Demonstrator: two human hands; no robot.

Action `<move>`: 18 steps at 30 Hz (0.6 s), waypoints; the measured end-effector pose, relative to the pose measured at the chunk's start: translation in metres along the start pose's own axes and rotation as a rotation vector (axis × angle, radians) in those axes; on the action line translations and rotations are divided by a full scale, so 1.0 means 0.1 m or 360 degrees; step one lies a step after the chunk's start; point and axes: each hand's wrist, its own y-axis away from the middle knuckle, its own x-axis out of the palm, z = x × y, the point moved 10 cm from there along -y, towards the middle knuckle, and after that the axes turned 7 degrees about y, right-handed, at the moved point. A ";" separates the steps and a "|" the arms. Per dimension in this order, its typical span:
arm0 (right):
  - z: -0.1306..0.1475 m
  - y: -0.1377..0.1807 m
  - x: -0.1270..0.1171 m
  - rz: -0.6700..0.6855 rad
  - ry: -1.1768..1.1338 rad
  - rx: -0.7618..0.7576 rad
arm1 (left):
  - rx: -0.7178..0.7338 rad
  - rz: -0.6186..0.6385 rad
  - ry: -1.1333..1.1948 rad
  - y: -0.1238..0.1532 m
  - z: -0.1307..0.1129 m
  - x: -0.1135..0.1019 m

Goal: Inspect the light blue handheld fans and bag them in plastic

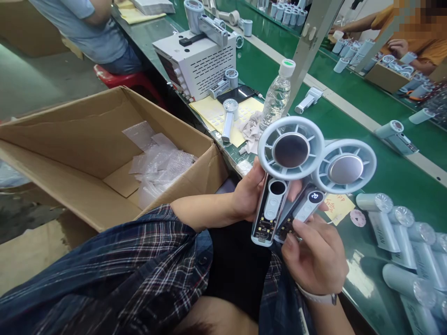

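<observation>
Two pale blue handheld fans stand side by side in front of me. My left hand (pixel 249 190) is closed round the handles from behind, holding the left fan (pixel 289 151) and the right fan (pixel 344 167) upright. The right fan's small round display is lit. My right hand (pixel 316 258) curls in front of the handles' lower ends, its thumb pressing the right fan's handle near its button. Both handles show exposed circuit boards at the bottom.
An open cardboard box (pixel 87 195) with bubble-wrap bags sits at my left. The green bench (pixel 384 172) carries a water bottle (pixel 277 95), a white power supply (pixel 199 60), yellow sheets, and several fan handles (pixel 401 237) at right. Other people sit beyond.
</observation>
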 end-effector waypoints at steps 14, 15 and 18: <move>-1.34 0.88 0.66 -0.0097 -0.1464 0.1602 | 0.0212 0.0167 -0.1925 -0.52 -0.33 -0.60; -1.41 0.96 0.59 -0.0172 -0.1451 0.1657 | 0.0196 0.0007 -0.2155 -0.60 -0.40 -0.77; -1.50 1.09 0.43 -0.0293 -0.1416 0.1720 | 0.0051 -0.0374 -0.2734 -0.73 -0.49 -1.09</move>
